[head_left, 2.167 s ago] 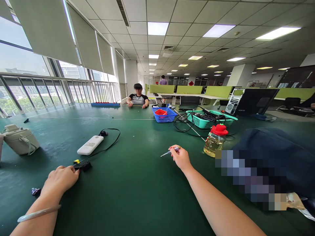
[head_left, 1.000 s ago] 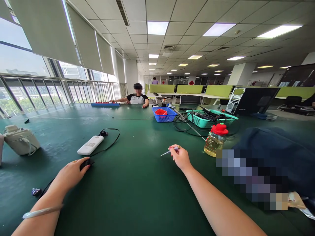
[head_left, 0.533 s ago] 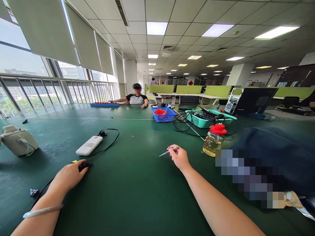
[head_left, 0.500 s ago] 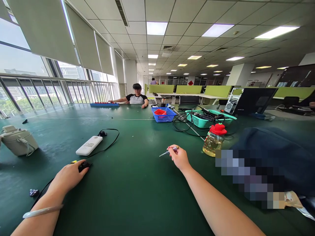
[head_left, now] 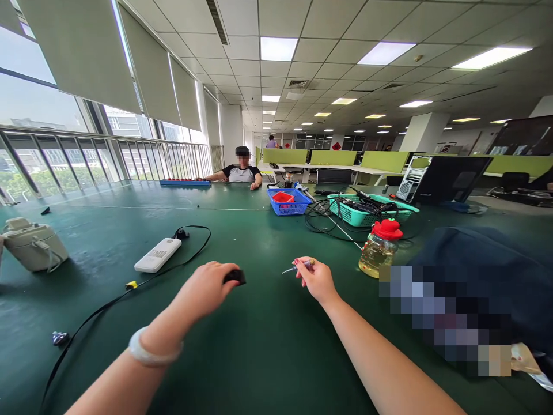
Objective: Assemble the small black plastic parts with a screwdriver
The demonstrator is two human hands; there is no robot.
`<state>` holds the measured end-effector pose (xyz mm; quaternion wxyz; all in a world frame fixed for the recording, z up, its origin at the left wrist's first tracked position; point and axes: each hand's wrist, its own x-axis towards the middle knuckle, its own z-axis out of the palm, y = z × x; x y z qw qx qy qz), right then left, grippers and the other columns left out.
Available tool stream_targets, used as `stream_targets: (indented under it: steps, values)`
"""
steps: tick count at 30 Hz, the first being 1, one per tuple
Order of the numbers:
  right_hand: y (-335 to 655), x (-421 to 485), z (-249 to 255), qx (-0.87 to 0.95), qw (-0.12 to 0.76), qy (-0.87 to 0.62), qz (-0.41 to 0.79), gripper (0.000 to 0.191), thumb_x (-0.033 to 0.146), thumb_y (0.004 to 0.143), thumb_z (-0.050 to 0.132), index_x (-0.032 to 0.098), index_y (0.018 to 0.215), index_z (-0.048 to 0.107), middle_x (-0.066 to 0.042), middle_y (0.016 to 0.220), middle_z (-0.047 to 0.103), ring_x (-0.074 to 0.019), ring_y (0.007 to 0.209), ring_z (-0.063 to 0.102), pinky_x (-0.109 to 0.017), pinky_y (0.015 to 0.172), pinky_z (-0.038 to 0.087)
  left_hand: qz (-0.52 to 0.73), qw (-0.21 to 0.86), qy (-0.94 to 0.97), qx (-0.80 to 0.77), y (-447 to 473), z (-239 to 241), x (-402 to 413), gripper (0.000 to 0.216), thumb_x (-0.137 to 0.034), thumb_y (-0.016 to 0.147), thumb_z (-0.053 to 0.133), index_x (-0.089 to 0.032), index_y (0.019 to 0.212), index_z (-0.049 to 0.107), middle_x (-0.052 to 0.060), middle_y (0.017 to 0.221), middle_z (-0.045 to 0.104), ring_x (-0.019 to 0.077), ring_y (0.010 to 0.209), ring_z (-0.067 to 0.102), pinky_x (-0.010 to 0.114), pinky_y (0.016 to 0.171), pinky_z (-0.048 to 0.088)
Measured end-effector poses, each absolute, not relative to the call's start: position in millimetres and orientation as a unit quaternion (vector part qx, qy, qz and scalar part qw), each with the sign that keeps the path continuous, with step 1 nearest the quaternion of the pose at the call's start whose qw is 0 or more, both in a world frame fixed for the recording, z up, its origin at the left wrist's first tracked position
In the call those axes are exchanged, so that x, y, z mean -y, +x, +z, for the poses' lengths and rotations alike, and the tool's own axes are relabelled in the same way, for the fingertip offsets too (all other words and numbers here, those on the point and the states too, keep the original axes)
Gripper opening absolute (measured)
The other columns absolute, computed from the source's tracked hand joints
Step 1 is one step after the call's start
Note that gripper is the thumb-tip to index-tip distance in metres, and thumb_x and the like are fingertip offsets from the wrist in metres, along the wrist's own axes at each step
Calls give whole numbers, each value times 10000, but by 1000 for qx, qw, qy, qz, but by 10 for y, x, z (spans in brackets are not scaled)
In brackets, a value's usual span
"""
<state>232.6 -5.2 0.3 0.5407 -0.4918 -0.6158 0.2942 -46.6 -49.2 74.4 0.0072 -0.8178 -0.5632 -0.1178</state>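
Observation:
My left hand is closed around a small dark block-like object, its kind too unclear to tell, over the middle of the green table. A pale bangle circles that wrist. Between the fingertips of my right hand is a small screwdriver, its thin metal shaft pointing left toward the dark object. A gap of bare tabletop separates the shaft's tip from that object. The palm side of both hands is hidden.
Left lie a white power strip, a black cord and a beige bag. Right stand a red-lidded bottle and dark cloth. Farther back are a blue basket, a teal basket with cables, and a seated person.
My left hand has moved right from beside the black cord to the table's middle, carrying the dark object. My right hand keeps the screwdriver almost in place.

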Motion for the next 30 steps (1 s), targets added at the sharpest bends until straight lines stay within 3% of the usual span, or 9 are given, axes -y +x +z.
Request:
stream_targets:
  steps: [4,7,11,14,16,22,30]
  values:
    - [2296,98,31,677,500,-488,231,339,508,856,537,201,798,667,-10,637,628,-134,482,546,-247,493,436,-86,-1,-856,510,222,591,240,223,-304,873,546,-248,1047,675,67,961,718,257,963,626,346,838,462]
    - [2280,97,27,706,486,-479,193,262,432,881,527,222,844,679,-23,772,686,-167,662,630,-264,631,486,-61,5,-858,511,448,417,46,196,-285,870,564,-228,1016,681,96,928,708,277,983,617,374,851,459]
    - [2265,99,49,721,480,-474,161,191,371,869,554,232,909,679,-31,913,700,-190,846,643,-282,771,483,-74,-25,-864,498,431,222,-96,264,-273,857,583,-236,1108,658,100,1000,701,279,1067,588,392,921,445]
    - [2248,144,100,733,476,-461,154,255,400,909,505,214,836,663,-24,797,672,-166,727,612,-249,670,458,-121,-99,-852,499,311,103,-155,469,-274,831,614,-272,1296,552,80,1159,665,259,1152,555,388,1007,412]
    - [2233,194,141,739,484,-447,140,343,423,936,459,202,743,637,-9,661,605,-143,600,545,-234,569,406,-145,-150,-838,503,239,41,-196,542,-280,797,650,-286,1325,528,68,1224,636,248,1175,544,381,1044,391]
    - [2173,336,216,780,478,-384,130,460,455,970,359,213,656,591,-11,584,548,-146,560,514,-249,577,394,-193,-197,-821,500,196,-14,-255,382,-308,756,675,-287,1136,658,34,1173,664,249,1206,520,397,1075,365]
    - [2114,359,183,834,400,-370,90,390,359,960,374,209,664,578,-11,603,587,-132,552,523,-238,570,367,-194,-195,-806,525,225,-35,-236,381,-391,763,669,-290,1130,664,22,1209,664,279,1344,379,426,1112,324]
